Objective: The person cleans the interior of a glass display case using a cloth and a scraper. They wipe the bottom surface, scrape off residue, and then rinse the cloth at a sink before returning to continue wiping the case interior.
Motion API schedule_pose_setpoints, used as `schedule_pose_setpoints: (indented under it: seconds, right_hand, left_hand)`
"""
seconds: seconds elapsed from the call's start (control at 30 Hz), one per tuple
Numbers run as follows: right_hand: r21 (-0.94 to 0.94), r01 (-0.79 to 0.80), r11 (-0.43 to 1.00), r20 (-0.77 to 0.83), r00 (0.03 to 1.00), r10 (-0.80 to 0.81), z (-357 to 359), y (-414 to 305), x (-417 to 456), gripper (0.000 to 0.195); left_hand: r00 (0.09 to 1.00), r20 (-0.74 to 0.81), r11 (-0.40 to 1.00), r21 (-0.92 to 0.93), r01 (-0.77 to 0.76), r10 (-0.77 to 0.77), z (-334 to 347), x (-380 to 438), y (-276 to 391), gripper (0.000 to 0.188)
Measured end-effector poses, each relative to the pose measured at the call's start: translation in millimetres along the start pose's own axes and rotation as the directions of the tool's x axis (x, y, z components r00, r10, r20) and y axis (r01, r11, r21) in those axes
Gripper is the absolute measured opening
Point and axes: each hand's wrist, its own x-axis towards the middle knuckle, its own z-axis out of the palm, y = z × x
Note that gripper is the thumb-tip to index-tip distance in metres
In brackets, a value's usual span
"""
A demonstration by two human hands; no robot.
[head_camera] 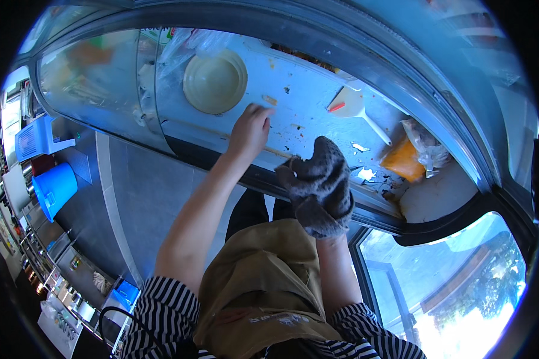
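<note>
My left hand [253, 130], bare and slightly blurred, is over the near part of a display case floor [292, 103], its fingers curled near a small tan scrap [270, 100]; whether it holds anything cannot be told. A round cream bowl [215, 81] lies to its upper left. My right hand [322, 179] is wrapped in a dark grey cloth [325, 206] and held above the case's front edge. A white dustpan-like scoop [353, 107] with a red piece [337, 107] on it lies beyond the right hand. Dark crumbs and scraps dot the floor of the case.
Clear plastic bags [193, 45] lie at the case's upper left. An orange packet [404, 157] and a clear bag [433, 150] sit at the right end. Curved glass and dark frames [197, 155] edge the case. A blue bucket [56, 188] and a blue plastic basket [36, 137] stand far left.
</note>
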Motion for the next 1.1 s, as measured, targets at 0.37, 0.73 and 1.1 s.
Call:
schedule_pose_setpoints:
  seconds: [0.37, 0.73, 1.1]
  right_hand:
    - [0.745, -0.423, 0.516, 0.080, 0.824, 0.561, 14, -4, -64, 0.060]
    - [0.758, -0.437, 0.484, 0.104, 0.813, 0.572, 10, -3, -82, 0.054]
    - [0.468, -0.400, 0.788, 0.075, 0.906, 0.416, 33, 6, -63, 0.050]
  left_hand:
    - [0.952, 0.293, 0.907, 0.419, -0.047, -0.086, 75, 60, -52, 0.018]
    - [0.998, -0.050, 1.000, 0.008, 0.026, -0.026, 34, 45, -45, 0.018]
    - [0.863, 0.326, 0.199, -0.884, 0.423, -0.386, -63, 2, 38, 0.032]
